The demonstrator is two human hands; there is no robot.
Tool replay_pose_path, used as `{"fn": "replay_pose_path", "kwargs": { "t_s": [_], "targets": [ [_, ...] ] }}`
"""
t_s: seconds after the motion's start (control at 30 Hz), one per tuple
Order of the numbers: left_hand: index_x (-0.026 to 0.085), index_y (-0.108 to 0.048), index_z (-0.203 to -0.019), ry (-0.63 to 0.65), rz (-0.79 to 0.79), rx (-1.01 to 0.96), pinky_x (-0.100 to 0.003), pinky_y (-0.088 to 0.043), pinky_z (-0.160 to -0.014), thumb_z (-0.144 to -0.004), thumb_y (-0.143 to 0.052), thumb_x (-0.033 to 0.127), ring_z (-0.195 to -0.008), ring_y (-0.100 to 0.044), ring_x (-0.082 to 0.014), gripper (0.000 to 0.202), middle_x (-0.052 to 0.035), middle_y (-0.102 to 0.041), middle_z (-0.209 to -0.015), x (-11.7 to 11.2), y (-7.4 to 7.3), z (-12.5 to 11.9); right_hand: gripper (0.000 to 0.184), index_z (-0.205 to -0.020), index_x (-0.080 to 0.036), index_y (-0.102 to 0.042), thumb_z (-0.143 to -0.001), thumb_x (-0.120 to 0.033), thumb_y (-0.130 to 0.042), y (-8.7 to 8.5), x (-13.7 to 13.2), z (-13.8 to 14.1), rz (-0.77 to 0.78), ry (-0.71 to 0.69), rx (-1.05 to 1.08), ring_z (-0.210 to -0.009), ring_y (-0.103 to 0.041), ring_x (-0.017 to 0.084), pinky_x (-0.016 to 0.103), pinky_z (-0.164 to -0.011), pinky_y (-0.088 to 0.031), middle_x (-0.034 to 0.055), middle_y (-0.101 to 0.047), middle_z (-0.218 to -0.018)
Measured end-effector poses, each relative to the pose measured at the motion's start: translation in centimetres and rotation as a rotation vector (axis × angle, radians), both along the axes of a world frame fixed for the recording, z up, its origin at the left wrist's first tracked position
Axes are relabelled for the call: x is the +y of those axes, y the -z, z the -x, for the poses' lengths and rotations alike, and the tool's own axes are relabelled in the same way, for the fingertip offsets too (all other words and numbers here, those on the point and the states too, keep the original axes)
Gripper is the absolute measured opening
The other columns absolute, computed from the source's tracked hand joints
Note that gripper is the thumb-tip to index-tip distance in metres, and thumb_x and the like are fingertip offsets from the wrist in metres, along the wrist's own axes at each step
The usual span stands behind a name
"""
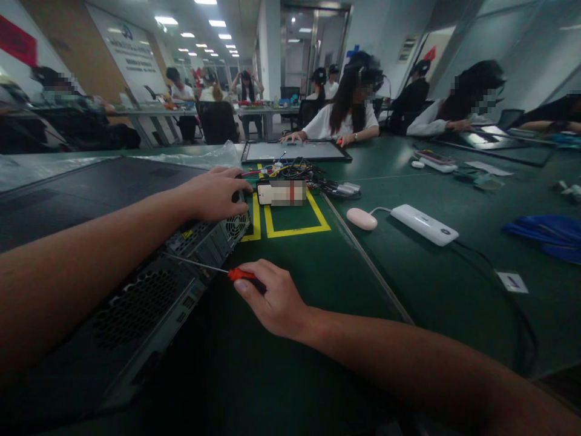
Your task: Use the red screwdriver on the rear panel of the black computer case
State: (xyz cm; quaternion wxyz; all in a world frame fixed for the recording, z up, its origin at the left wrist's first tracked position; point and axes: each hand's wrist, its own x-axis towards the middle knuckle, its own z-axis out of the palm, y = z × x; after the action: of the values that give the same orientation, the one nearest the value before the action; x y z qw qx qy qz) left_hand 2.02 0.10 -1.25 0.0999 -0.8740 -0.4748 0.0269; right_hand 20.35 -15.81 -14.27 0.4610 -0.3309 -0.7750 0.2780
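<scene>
A black computer case [82, 188] lies on its side at the left, its rear panel with vents, ports and a fan grille turned toward the right. My left hand [218, 195] rests on the case's top near the far rear corner, fingers apart and holding nothing. In my right hand [275, 300] is a screwdriver [242, 275] with a red and black handle, gripped between thumb and curled fingers. Its thin shaft points left, and the tip is at the rear panel; whether it sits in a screw I cannot tell.
Beyond the case lie a bundle of cables [295, 169] and a phone [281, 192] by yellow tape marks [297, 232]. A pale pink mouse-shaped object [362, 219], a white power bank [424, 224] and blue cloth [544, 236] lie right. Across the table, a person [340, 121] handles a flat panel [297, 151].
</scene>
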Motion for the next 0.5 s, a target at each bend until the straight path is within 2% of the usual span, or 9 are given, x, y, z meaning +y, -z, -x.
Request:
{"fn": "replay_pose_path", "kwargs": {
  "t_s": [0.13, 0.27, 0.5],
  "targets": [
    [0.028, -0.066, -0.149, 0.013, 0.0, 0.003, -0.052, -0.028, -0.129, -0.094, -0.051, 0.06, -0.154, -0.042, -0.039, 0.065, -0.0072, -0.047, -0.169, 0.15, 0.06, 0.09, 0.024, -0.118, -0.02, -0.066, -0.107, -0.04, -0.059, -0.15, -0.1, 0.03, 0.0, -0.024, 0.034, -0.089, -0.068, 0.019, 0.033, -0.081, -0.056, 0.0057, -0.073, -0.103],
    [0.027, -0.066, -0.148, 0.011, -0.01, 0.001, -0.052, -0.029, -0.129, -0.094, -0.051, 0.059, -0.153, -0.044, -0.0386, 0.064, -0.008, -0.05, -0.166, 0.11, 0.07, 0.08, 0.023, -0.116, -0.022, -0.061, -0.1, -0.038, -0.067, -0.38, -0.22, -0.09, 0.054, -0.017, 0.023, -0.083, -0.066, 0.018, 0.033, -0.077, -0.055, 0.0038, -0.072, -0.102],
    [0.025, -0.066, -0.147, 0.004, -0.012, 0.016, -0.053, -0.031, -0.128, -0.094, -0.051, 0.059, -0.153, -0.045, -0.0391, 0.065, -0.01, -0.05, -0.166, 0.01, -0.02, -0.06, 0.014, -0.11, -0.022, -0.059, -0.102, -0.032, -0.063, -0.28, -0.16, -0.03, 0.059, -0.025, 0.044, -0.08, -0.063, 0.017, 0.033, -0.078, -0.053, 0.0029, -0.069, -0.097]
  ]
}}
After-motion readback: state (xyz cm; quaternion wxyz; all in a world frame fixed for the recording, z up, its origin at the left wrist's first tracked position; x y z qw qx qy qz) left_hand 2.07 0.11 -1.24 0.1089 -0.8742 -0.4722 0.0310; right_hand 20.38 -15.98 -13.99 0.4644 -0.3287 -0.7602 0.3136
